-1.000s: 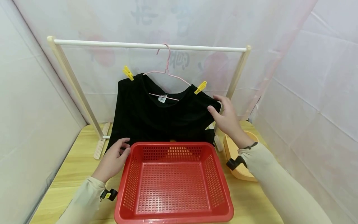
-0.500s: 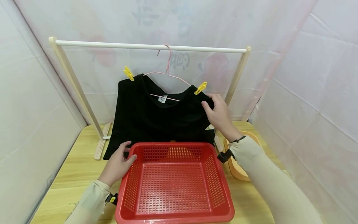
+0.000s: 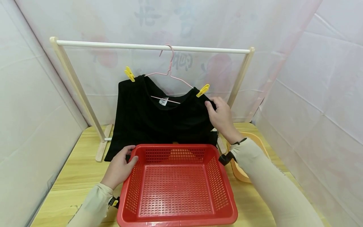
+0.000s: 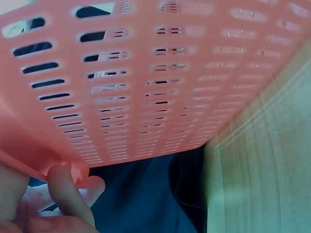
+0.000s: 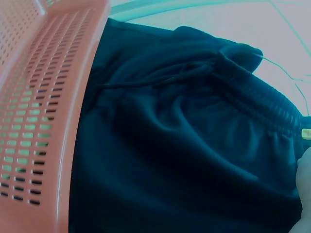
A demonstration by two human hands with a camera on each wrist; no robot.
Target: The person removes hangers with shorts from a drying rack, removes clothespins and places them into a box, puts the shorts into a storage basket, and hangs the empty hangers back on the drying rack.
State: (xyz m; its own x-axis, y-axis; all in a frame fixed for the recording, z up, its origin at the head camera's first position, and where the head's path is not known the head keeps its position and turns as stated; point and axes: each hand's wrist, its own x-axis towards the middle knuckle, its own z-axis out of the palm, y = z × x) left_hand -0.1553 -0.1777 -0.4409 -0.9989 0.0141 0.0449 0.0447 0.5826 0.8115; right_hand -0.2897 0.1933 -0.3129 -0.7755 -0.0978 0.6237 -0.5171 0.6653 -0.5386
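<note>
A black garment (image 3: 158,123) hangs on a pink wire hanger (image 3: 170,71), its wide opening sagging around a white label (image 3: 163,101). Yellow clothespins (image 3: 129,74) (image 3: 202,90) grip it on either side of the opening. My right hand (image 3: 221,116) pinches the garment's right upper edge between thumb and fingers. In the right wrist view, the garment (image 5: 189,126) shows gathered folds, and only a sliver of hand (image 5: 303,194) appears. With thumb over the rim, my left hand (image 3: 119,167) grips the far left corner of a red plastic basket (image 3: 227,201); its curled fingers (image 4: 68,194) show beneath the rim.
A wooden rack (image 3: 76,82) with a white bar (image 3: 113,45) carries the hanger. The basket stands in front, covering the garment's lower part. A yellow-orange tub (image 3: 238,168) sits at the right, partly behind my sleeve. Pale curtains (image 3: 312,94) surround the wooden table (image 3: 73,176).
My right hand has moved left along the garment's edge, from its outer corner toward the right clothespin. My left hand has come onto the basket's corner, its thumb now over the rim.
</note>
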